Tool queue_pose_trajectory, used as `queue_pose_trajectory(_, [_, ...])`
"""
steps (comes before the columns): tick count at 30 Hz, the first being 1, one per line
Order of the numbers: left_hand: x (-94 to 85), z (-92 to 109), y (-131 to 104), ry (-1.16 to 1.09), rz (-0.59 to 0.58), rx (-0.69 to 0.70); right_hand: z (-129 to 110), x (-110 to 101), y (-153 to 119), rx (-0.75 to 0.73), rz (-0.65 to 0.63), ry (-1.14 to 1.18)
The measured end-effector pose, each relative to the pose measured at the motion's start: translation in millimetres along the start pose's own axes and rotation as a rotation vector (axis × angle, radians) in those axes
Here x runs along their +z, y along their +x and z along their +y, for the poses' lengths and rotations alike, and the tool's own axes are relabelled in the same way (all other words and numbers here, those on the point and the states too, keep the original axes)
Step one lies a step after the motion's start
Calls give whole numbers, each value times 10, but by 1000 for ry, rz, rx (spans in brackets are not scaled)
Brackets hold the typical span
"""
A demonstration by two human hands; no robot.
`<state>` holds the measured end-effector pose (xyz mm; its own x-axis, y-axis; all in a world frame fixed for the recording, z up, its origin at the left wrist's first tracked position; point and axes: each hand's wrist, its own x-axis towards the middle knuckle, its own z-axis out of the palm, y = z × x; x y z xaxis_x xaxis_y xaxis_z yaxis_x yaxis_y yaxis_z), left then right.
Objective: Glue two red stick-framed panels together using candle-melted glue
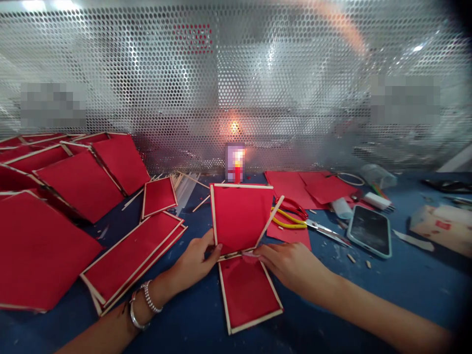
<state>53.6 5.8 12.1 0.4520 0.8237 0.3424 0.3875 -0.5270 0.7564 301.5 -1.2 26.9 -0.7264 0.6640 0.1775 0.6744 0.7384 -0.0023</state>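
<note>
An upright red panel (241, 216) edged with pale wooden strips stands in the middle. A smaller framed red panel (250, 294) lies flat in front, meeting it along a seam. My left hand (195, 263) grips the upright panel's lower left corner, thumb on the near side. At the right end of the seam my right hand (285, 263) is closed, its fingertips pressed together. A small pale, translucent piece (250, 253) shows at those fingertips; whether they pinch it is unclear. One wooden strip (272, 219) slants away from the upright panel's right side, its upper end free.
Behind the panels burns a red candle (237, 172), close to a perforated metal screen (177, 98). Framed red panels (79, 184) crowd the left. To the right lie yellow-and-red-handled scissors (328, 232), red sheets (287, 189), a phone (369, 231) and a box (442, 223).
</note>
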Motion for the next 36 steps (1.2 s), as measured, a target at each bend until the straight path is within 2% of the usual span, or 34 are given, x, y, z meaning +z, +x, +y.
queue_pose_trajectory(3, [2, -13, 0, -7, -8, -14, 41, 65, -20, 22, -53, -51])
queue_pose_trajectory(7, [11, -36, 2, -29, -23, -14, 42, 113, -22, -3, -60, -86])
queue_pose_trajectory(15, [19, -67, -18, -18, -31, -31, -53, 184, 10, -6, -25, -80])
queue_pose_trajectory(23, [7, -71, -14, 0, -37, -59, -146, 279, -53, 74, 96, -76])
queue_pose_trajectory(36, [4, -91, -23, 32, -44, -69, -197, 237, -36, 120, 105, -17])
